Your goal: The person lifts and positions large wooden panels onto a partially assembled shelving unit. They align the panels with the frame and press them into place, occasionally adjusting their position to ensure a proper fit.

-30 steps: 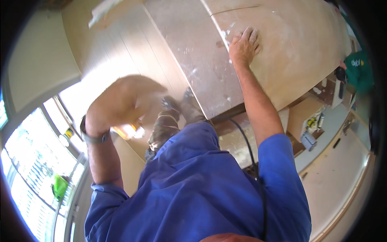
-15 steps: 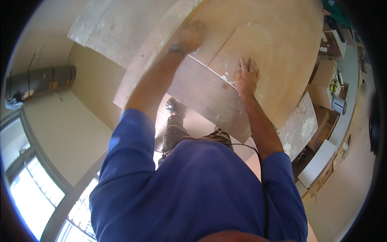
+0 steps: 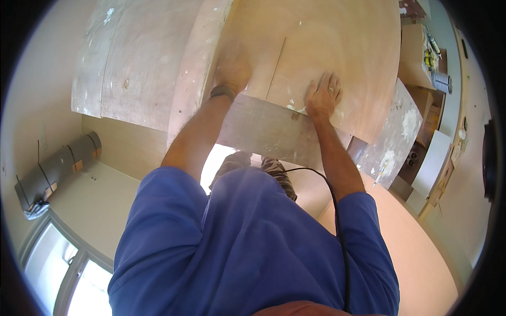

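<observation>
A large pale brown wooden panel lies in front of me, with a thin dark straight line on its surface and white splashes near its front edge. My right hand rests flat on it near that edge, fingers stretched and slightly apart, a ring on one finger. To the left, my left hand is over the panel beside a raised, paint-spotted board. Motion smears its fingers, so whether it holds anything is hidden. A dark band circles that wrist.
Greyish boards extend at the left. A white-stained board juts out at the right, near boxes and a can. A dark cable runs down my right side. A strapped grey roll lies far left.
The view has turned, so the panel and room appear rotated. My left hand has come a little nearer to me along the raised board. My right hand still lies flat on the panel.
</observation>
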`<state>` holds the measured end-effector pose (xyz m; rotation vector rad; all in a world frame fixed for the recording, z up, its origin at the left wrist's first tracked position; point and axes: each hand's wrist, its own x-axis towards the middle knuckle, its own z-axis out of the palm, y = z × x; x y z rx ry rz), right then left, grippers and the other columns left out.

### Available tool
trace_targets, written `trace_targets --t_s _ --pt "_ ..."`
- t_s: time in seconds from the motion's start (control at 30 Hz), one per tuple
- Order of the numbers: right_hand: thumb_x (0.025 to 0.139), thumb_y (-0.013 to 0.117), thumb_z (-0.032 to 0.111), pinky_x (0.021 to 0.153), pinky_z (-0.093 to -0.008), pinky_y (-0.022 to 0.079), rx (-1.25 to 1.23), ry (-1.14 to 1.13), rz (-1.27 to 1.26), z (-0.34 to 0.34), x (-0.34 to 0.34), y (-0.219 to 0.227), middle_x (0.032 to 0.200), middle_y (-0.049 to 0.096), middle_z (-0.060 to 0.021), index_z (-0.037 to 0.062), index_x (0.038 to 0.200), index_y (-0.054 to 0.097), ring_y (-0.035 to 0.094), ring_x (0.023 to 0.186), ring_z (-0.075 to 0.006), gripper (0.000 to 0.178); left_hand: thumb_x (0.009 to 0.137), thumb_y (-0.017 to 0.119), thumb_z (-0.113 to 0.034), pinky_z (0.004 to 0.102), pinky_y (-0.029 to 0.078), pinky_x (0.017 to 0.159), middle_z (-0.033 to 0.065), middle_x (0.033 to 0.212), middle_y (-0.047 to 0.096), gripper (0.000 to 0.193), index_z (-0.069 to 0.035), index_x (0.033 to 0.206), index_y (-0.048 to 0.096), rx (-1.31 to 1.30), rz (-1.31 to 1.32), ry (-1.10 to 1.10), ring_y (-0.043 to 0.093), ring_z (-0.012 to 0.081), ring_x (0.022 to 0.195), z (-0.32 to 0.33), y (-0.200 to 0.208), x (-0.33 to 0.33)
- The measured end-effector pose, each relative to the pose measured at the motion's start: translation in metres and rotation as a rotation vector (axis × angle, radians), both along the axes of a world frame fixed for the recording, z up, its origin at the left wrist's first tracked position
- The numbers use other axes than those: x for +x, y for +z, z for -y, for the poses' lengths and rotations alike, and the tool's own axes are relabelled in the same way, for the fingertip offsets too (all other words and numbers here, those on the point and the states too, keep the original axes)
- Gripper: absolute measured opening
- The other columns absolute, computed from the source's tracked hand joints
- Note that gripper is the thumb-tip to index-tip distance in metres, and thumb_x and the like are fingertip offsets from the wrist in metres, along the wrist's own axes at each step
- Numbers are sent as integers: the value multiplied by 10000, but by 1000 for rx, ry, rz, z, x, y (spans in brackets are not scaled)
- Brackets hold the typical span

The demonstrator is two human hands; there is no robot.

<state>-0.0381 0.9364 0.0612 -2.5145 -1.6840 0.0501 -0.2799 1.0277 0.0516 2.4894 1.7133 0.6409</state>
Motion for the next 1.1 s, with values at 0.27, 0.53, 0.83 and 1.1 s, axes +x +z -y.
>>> trace_targets --t_s 0.27,0.53,0.83,1.1 --pt "893 362 394 1085 -461 75 29 17 37 -2 2 -2 1441 227 -180 42 1384 264 148 1350 -310 612 829 436 -173 422 249 1061 182 1341 386 452 7 1243 452 20 -30 -45 308 347 1273 0 11 3" --pt "882 371 381 1082 -476 85 10 13 40 5 3 -5 1439 235 -177 38 1382 267 156 1345 -324 615 836 429 -163 425 237 1069 185 1360 351 471 17 1271 413 -104 -14 -1 274 350 1292 1 10 7" --pt "893 354 381 1086 -473 78 14 7 53 3 3 -3 1450 216 -163 54 1392 252 139 1353 -315 606 832 445 -151 427 236 1070 180 1361 350 482 23 1279 401 -25 -20 -50 264 351 1292 7 7 -1" --pt "882 366 376 1089 -473 72 16 10 34 3 1 -5 1449 218 -170 41 1383 269 139 1351 -329 610 840 439 -161 423 225 1074 197 1353 358 469 31 1268 414 -36 -29 -59 278 356 1282 6 5 -3"
